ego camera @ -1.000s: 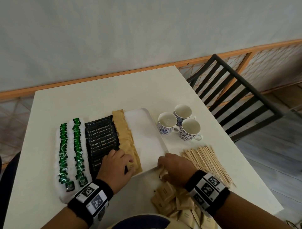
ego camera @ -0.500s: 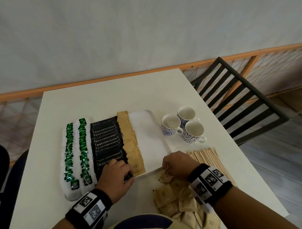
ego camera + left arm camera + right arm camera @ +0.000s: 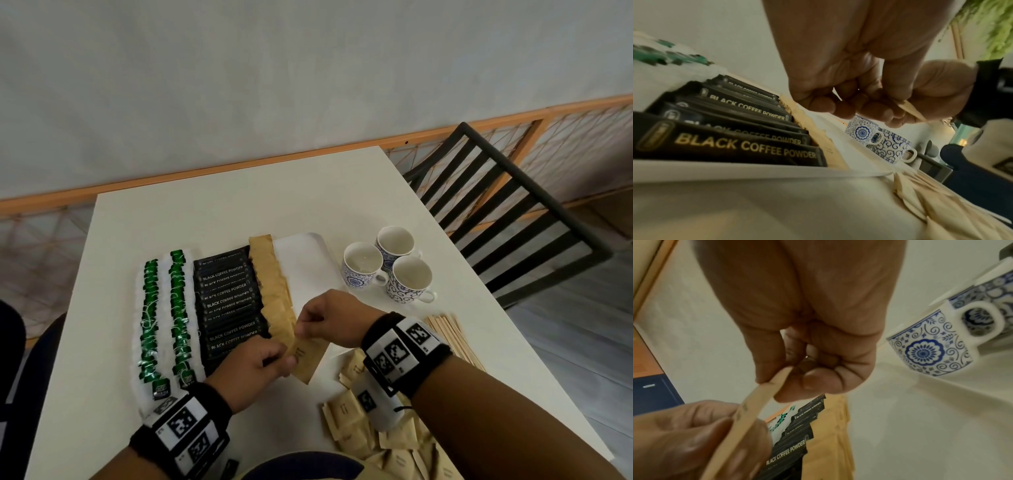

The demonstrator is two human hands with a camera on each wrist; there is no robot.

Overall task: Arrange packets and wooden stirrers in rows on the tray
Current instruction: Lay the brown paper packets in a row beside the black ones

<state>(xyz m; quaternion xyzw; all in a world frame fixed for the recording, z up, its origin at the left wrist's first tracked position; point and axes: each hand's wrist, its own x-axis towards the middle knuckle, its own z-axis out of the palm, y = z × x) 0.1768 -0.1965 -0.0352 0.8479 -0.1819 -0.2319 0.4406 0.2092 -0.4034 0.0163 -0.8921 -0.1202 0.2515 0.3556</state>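
Brown paper packet [image 3: 306, 359], held above the near edge of the white tray [image 3: 308, 270], at the near end of the row of brown packets [image 3: 272, 284]. The left hand [image 3: 251, 368] pinches its lower left side between thumb and curled fingers; the right hand [image 3: 330, 322] pinches its upper end in the same way. In the right wrist view the packet [image 3: 754, 404] appears edge-on between the two pinches. On the tray, from its left edge inward: two rows of green-tagged tea bags [image 3: 164, 318], a row of overlapping black coffee powder sachets [image 3: 229, 301], then the brown row; the right part of the tray is bare. Off the tray, a loose heap of brown packets [image 3: 349, 418] lies at the near edge of the white table [image 3: 219, 212], wooden stirrers [image 3: 452, 335] lie toward its right edge, and three blue-patterned cups [image 3: 388, 262] stand just beyond the tray's right side. A black slatted chair [image 3: 507, 209] stands beside the table's right edge.
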